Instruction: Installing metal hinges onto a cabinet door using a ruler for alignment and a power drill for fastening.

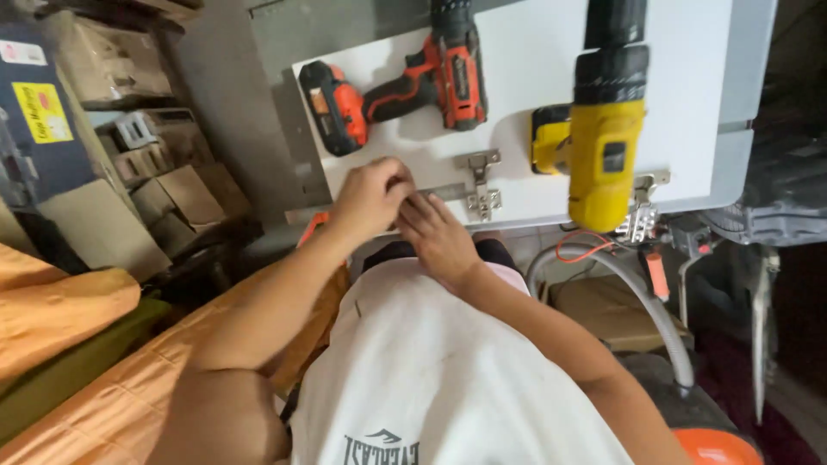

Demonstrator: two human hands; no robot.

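My left hand [372,196] is curled, fingers bent in over the near edge of the white panel [534,77] that serves as my tabletop, and my right hand [438,237] sits just beside it, fingers stretched flat toward the same spot; both meet on a thin grey metal strip [435,193], perhaps a ruler, lying along that edge. I cannot tell whether either hand truly pinches the strip or only presses on it, since my knuckles hide the contact. The strip is narrow, dull silver, and runs toward the silver cabinet hinge [481,184], which lies just right of my hands, its cup end on the panel and its arm at the edge. Beyond the hinge lies an orange-and-black cordless drill [405,82] on its side; right of the hinge lies a yellow drill [603,138], with a second hinge [642,211] at the edge past it. Bare white panel shows between the hinge and the yellow drill.
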